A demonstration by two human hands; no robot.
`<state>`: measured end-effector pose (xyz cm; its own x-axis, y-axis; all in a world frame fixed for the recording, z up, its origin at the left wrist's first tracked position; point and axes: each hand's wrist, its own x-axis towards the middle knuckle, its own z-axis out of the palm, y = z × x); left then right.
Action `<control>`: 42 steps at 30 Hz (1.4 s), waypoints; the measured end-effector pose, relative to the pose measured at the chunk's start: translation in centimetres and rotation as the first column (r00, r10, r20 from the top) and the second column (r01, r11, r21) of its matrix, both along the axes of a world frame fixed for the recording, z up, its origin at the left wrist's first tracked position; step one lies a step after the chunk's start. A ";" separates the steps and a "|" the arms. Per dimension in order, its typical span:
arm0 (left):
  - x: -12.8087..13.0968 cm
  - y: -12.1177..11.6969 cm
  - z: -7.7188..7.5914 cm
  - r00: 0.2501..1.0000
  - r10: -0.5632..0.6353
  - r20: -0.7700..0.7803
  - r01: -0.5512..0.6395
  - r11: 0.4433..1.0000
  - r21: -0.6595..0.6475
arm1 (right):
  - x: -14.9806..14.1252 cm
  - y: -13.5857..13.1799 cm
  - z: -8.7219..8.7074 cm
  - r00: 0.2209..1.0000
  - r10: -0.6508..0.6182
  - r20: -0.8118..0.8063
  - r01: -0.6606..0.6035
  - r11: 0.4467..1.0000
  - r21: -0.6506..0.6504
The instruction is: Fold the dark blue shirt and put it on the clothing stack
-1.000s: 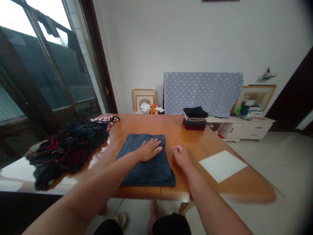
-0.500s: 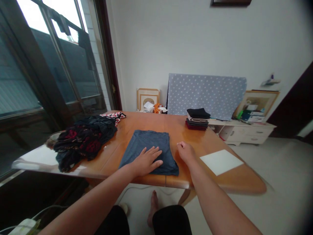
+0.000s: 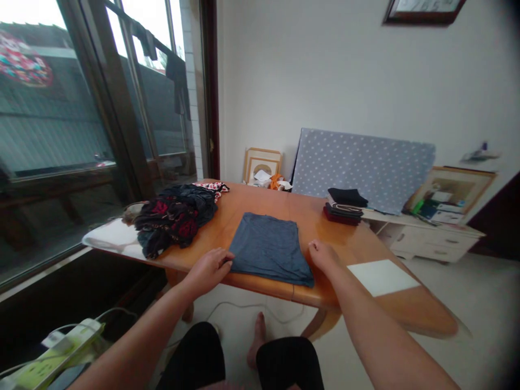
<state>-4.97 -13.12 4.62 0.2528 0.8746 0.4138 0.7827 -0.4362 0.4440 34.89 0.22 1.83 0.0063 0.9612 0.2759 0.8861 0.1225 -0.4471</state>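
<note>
A folded blue-grey garment (image 3: 268, 248) lies flat near the front edge of the wooden table (image 3: 260, 203). My left hand (image 3: 208, 269) is at its near left corner with the fingers curled onto the cloth's edge. My right hand (image 3: 323, 255) rests on the table just right of the garment in a loose fist, touching or almost touching its right edge, with nothing visible in it.
A heap of dark clothes with red patches (image 3: 173, 215) covers the table's left end. A small stack of folded clothes (image 3: 344, 205) sits at the far right, a white sheet (image 3: 383, 277) at the near right. A power strip (image 3: 60, 349) lies on the floor at left.
My left hand has slid off the top of the garment, back to its near left corner, and curled. The view has pulled back and turned left. The right hand stays beside the garment.
</note>
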 end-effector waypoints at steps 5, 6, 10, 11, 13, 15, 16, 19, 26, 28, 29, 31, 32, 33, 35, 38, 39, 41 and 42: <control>0.9 -1.0 0.7 0.996 -0.024 -0.083 0.026 0.999 0.021 | 0.4 -1.1 1.3 0.999 0.046 -0.018 -0.047 0.998 -0.036; 1.2 -1.2 0.9 0.995 -0.038 -0.093 0.040 0.999 0.021 | 0.5 -1.7 1.5 0.999 0.035 -0.024 -0.036 0.999 -0.031; 2.4 -1.4 0.9 0.990 -0.085 -0.116 0.085 0.996 -0.001 | -0.1 -6.0 2.1 0.993 -0.037 -0.108 0.040 0.999 0.026; 2.6 -1.4 0.8 0.990 -0.083 -0.117 0.083 0.997 -0.005 | -0.4 -7.3 2.1 0.991 -0.043 -0.130 0.048 0.998 0.037; 2.8 -1.3 0.5 0.992 -0.066 -0.111 0.066 0.998 -0.004 | -1.1 -9.5 2.0 0.991 -0.037 -0.130 0.042 0.998 0.042; 2.8 -1.1 0.2 0.994 -0.050 -0.095 0.050 0.999 0.002 | -1.8 -11.0 1.6 0.995 -0.042 -0.094 0.046 0.998 0.042; 2.8 -1.1 0.1 0.995 -0.048 -0.082 0.048 0.999 0.005 | -2.0 -11.4 1.4 0.996 -0.050 -0.075 0.053 0.998 0.044; 2.4 -0.8 -0.2 0.997 -0.069 -0.029 0.069 0.998 0.004 | -2.3 -11.7 0.7 0.996 -0.064 -0.062 0.067 0.997 0.043; 1.4 -1.1 -0.5 0.985 -0.165 0.045 0.164 0.986 0.032 | -2.3 -11.8 0.0 0.995 -0.098 -0.034 0.099 0.994 0.053; 1.4 -1.2 -0.3 0.984 -0.174 0.038 0.173 0.985 0.030 | -2.6 -12.2 0.1 0.995 -0.095 -0.013 0.096 0.991 0.090; 1.4 -1.3 -0.2 0.985 -0.171 0.034 0.169 0.985 0.034 | -2.7 -12.4 0.2 0.995 -0.097 -0.016 0.098 0.987 0.124; 1.3 -1.3 0.0 0.990 -0.139 0.021 0.138 0.989 0.051 | -3.0 -12.8 0.5 0.995 -0.095 -0.032 0.099 0.973 0.210; 1.3 -1.3 0.1 0.994 -0.113 0.010 0.112 0.992 0.059 | -3.1 -12.9 0.6 0.996 -0.086 -0.032 0.091 0.965 0.248; 1.2 -1.3 0.1 0.996 -0.085 -0.006 0.085 0.994 0.062 | -3.2 -13.1 0.6 0.997 -0.070 -0.022 0.073 0.960 0.270; 1.0 -1.3 0.0 0.998 -0.044 -0.041 0.046 0.998 0.053 | -3.3 -13.3 0.5 0.999 -0.024 0.025 0.016 0.966 0.257; 0.7 -1.4 -0.2 0.997 -0.026 -0.071 0.028 0.999 0.031 | -3.3 -13.4 -0.1 0.997 0.014 0.075 -0.026 0.986 0.164; 0.6 -1.5 -0.3 0.997 -0.026 -0.072 0.028 0.999 0.029 | -3.3 -13.3 -0.3 0.997 0.013 0.077 -0.024 0.990 0.142; 0.5 -1.6 -0.3 0.997 -0.029 -0.071 0.031 0.999 0.025 | -3.2 -13.2 -0.6 0.998 0.010 0.061 -0.017 0.992 0.126; 0.5 -1.7 -0.3 0.997 -0.031 -0.071 0.033 0.999 0.023 | -3.1 -13.1 -0.7 0.999 0.009 0.044 -0.015 0.992 0.128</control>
